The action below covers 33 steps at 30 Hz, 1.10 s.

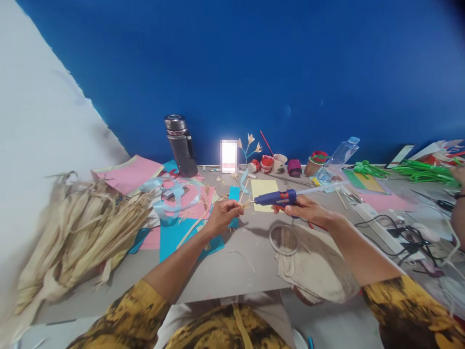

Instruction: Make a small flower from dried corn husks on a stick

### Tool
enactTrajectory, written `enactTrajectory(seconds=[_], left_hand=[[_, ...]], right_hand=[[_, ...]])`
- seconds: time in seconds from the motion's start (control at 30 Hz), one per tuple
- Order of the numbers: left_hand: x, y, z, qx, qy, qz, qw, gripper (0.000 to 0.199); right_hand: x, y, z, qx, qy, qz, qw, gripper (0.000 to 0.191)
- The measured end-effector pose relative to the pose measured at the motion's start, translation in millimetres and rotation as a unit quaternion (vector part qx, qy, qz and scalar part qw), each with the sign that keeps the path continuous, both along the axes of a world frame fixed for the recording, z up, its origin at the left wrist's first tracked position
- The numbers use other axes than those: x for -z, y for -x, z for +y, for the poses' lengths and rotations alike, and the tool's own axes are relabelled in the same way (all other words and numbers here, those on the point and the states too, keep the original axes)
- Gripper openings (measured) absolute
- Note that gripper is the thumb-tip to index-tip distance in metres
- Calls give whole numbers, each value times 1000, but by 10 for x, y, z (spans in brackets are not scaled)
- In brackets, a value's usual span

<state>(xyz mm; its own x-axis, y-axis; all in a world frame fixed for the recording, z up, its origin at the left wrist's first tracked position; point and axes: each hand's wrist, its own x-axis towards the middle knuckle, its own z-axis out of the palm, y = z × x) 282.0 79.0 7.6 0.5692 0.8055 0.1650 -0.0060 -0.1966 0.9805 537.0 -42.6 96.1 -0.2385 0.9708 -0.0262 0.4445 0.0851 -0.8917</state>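
The right hand (303,209) has its grip wrapped around a dark-blue plastic glue gun with an orange trigger (278,198), a translucent whitish stick (319,189) jutting from its rear. The left hand (223,215) has its grip closed, fingertips pinching a small straw-coloured piece (246,206) right by the gun's nozzle, above the grey desk (218,281); whether nozzle and piece touch, I cannot tell. Behind the gun lies a pale-yellow paper sheet (263,186). Farther out, a bundle of dry beige husks (83,237) lies left, a crumpled off-white cloth (323,259) right.
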Motion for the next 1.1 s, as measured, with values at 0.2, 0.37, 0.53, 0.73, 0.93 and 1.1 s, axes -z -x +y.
enactTrajectory(seconds=[0.2, 0.37, 0.53, 0.73, 0.93, 1.1], left_hand=[[-10, 12, 11, 6, 7, -2, 1000, 12], [-29, 4, 1, 24, 27, -18, 999, 15], [-26, -2, 0, 58, 71, -43, 995, 18], [-9, 4, 2, 68, 97, -54, 992, 21], [-17, 12, -1, 74, 82, -40, 993, 23], [-16, 5, -5, 74, 79, -35, 993, 23]], right_hand=[[83, -65, 112, -10, -13, -39, 999, 39], [138, -88, 154, -20, 3, -70, 997, 41], [148, -64, 189, -22, 26, -74, 997, 43], [101, -43, 186, -12, 32, -102, 994, 48], [67, -31, 166, -9, 44, -131, 990, 50], [127, -61, 170, 5, 36, -134, 990, 47]])
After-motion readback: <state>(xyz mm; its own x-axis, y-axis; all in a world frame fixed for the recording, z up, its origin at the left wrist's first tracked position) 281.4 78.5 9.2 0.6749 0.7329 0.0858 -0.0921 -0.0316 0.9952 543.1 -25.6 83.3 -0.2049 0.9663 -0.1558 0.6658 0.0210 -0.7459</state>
